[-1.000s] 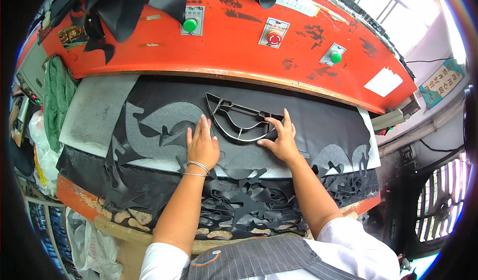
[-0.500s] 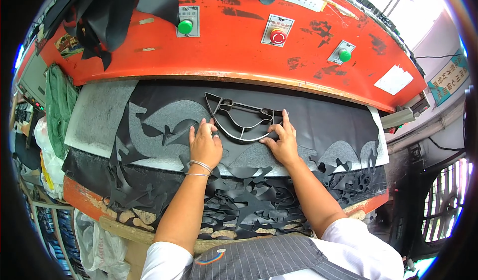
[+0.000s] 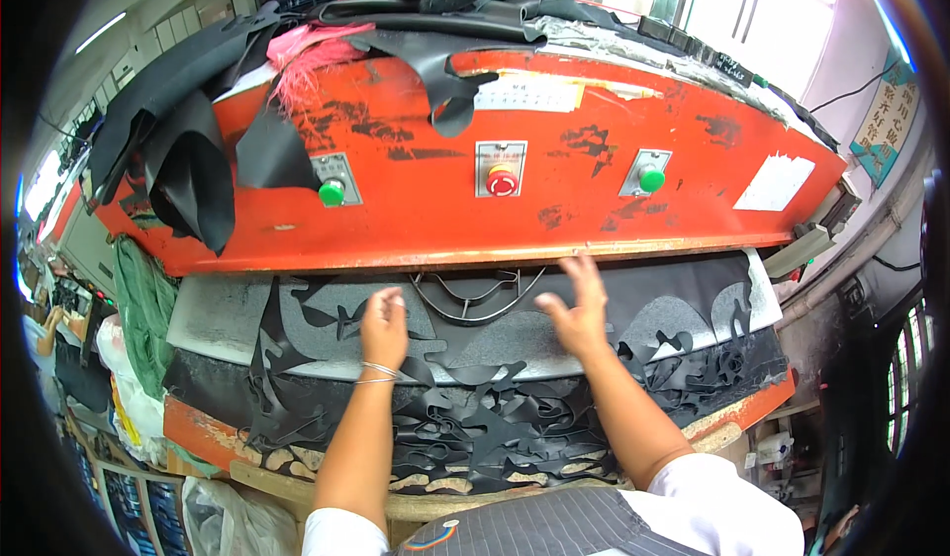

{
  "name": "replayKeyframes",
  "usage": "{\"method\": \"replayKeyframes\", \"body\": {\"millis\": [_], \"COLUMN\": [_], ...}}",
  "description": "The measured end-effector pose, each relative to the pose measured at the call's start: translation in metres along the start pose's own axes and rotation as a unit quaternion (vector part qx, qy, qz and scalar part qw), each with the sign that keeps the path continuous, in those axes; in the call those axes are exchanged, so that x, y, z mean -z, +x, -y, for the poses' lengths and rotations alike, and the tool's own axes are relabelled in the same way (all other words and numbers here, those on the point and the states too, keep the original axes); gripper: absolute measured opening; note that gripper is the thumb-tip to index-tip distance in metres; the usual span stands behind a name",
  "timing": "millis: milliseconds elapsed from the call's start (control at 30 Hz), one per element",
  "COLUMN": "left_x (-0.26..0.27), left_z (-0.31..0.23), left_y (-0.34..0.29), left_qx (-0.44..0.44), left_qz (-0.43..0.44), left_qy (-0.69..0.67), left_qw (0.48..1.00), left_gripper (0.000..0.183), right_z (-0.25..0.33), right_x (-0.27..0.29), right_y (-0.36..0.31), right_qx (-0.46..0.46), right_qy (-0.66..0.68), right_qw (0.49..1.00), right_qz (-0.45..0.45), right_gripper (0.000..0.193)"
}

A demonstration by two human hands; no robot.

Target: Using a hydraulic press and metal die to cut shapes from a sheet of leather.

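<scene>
A metal cutting die (image 3: 473, 311), a curved steel frame with inner struts, lies on a black leather sheet (image 3: 648, 284). The red press beam (image 3: 416, 230) hides its far part. Neither hand is on the die. My left hand (image 3: 384, 328) hovers to its left, empty, with the fingers loosely bent. To the right of the die, my right hand (image 3: 579, 309) is raised and holds nothing, thumb and fingers apart. Grey felt-like backing (image 3: 505, 343) shows where curved shapes are gone from the leather.
Black leather offcuts (image 3: 495, 408) are heaped along the table's near edge. Two green buttons (image 3: 651, 180) flank a red stop button (image 3: 503, 182) on the beam. Leather scraps (image 3: 188, 170) hang over its left end. A green sack (image 3: 146, 294) stands at left.
Both hands have let go of the die and drawn apart from it. The view has tilted upward, and the beam now covers the die's far part.
</scene>
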State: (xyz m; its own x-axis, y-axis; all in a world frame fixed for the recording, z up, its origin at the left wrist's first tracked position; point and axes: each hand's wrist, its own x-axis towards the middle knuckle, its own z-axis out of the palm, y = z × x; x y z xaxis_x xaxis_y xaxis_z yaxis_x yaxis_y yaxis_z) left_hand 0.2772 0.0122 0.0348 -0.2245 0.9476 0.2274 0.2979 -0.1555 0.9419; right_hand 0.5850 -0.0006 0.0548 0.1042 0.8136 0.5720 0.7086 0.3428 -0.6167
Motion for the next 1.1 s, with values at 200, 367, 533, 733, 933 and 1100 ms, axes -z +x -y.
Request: {"method": "replayKeyframes", "body": {"millis": [200, 367, 533, 733, 933, 1100], "left_x": [0.036, 0.072, 0.076, 0.075, 0.051, 0.037], "left_z": [-0.129, -0.165, -0.163, -0.110, -0.104, -0.096], "left_y": [0.025, 0.042, -0.065, -0.261, -0.303, -0.299], "left_qx": [-0.342, -0.357, -0.181, -0.092, -0.150, -0.142], "left_qz": [-0.241, -0.117, 0.057, 0.320, 0.198, 0.159], "left_qy": [0.079, 0.365, 0.195, 0.176, 0.302, 0.305], "left_qw": [0.905, 0.852, 0.962, 0.926, 0.920, 0.928], "left_gripper": [0.030, 0.035, 0.041, 0.027, 0.029, 0.031], "right_z": [0.022, 0.028, 0.055, 0.133, 0.149, 0.145], "right_x": [0.118, 0.134, 0.132, 0.140, 0.127, 0.121], "right_y": [0.092, 0.131, 0.025, -0.183, -0.234, -0.232], "right_qx": [0.024, 0.039, 0.138, 0.122, 0.141, 0.148], "right_qy": [-0.060, -0.226, -0.120, 0.013, -0.148, -0.167], "right_qw": [0.922, 0.894, 0.943, 0.928, 0.898, 0.896], "right_qz": [-0.381, -0.384, -0.278, 0.351, 0.389, 0.385], "right_gripper": [0.054, 0.059, 0.064, 0.040, 0.044, 0.042]}}
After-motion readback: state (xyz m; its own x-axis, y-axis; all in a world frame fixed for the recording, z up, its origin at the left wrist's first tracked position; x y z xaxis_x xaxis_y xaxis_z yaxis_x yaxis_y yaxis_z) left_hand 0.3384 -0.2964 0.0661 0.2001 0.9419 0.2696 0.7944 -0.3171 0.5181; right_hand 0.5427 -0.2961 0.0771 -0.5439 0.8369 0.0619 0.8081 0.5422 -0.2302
